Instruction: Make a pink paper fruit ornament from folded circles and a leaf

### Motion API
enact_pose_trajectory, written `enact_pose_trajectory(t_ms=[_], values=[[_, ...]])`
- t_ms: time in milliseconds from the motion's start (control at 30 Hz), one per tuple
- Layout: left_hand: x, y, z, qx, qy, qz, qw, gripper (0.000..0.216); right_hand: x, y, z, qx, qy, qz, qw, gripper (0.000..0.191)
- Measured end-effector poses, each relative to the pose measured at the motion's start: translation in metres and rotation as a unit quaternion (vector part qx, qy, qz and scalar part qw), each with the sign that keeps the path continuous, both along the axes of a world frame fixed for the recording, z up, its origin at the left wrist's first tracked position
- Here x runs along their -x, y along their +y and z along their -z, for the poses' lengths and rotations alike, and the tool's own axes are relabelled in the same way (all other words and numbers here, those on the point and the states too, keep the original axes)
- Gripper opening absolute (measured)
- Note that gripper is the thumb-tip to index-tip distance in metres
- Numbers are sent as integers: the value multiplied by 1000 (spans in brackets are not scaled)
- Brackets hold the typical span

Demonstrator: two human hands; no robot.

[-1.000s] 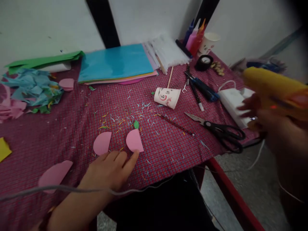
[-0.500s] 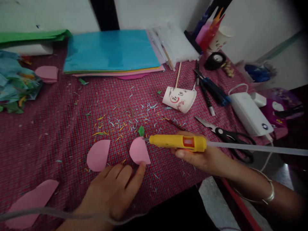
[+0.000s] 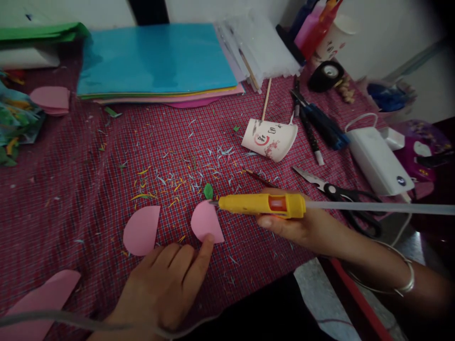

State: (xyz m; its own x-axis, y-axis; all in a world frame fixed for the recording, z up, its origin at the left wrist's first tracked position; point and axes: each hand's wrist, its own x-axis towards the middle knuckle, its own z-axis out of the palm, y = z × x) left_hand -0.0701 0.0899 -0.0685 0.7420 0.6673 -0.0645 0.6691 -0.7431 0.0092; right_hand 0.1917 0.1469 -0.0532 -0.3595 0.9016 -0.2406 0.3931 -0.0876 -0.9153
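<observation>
My right hand [image 3: 302, 227] grips a yellow hot glue gun [image 3: 263, 204] with a clear glue stick trailing to the right. The gun's nozzle touches the top edge of a pink paper half-circle [image 3: 206, 226] on the red checked tablecloth [image 3: 71, 180]. My left hand [image 3: 167, 279] lies flat near the table's front edge, fingers stretched, with the forefinger tip pressing the lower edge of that pink piece. A second pink half-circle [image 3: 141, 229] lies just to its left. A small green scrap [image 3: 208, 191] sits above the nozzle.
A tipped paper cup [image 3: 269, 139], black scissors [image 3: 341, 199], pens [image 3: 320, 128], a white power bank [image 3: 378, 161], black tape [image 3: 325, 76] and glue bottles [image 3: 313, 28] are on the right. Stacked coloured paper sheets [image 3: 156, 61] lie at the back. Paper snippets litter the cloth. A grey cord [image 3: 71, 319] crosses my left wrist.
My right hand brought the glue gun from the far right down to the pink half-circle, where the nozzle now rests. My left hand kept its finger on the piece.
</observation>
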Motion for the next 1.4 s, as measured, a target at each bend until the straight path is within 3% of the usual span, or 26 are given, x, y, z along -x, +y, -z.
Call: enact_pose_trajectory(t_ms=[533,767,1000,1267,1400], values=[[2,1,2,-14,-15,17,1000,49,0,3,-4,10,-4,-5,1000,16],[18,4,4,-23,-40,-30,998,49,-1,4,-6,24,-1,-15,1000,15],[18,7,-4,-5,-17,-34,999,55,-9,-4,-7,6,-23,-38,999,16],[13,8,-1,-45,-46,-44,997,43,-20,-14,-6,-33,-65,-101,992,20],[11,10,-3,-39,-52,-43,997,43,-26,-19,-3,-15,-64,-120,991,24]])
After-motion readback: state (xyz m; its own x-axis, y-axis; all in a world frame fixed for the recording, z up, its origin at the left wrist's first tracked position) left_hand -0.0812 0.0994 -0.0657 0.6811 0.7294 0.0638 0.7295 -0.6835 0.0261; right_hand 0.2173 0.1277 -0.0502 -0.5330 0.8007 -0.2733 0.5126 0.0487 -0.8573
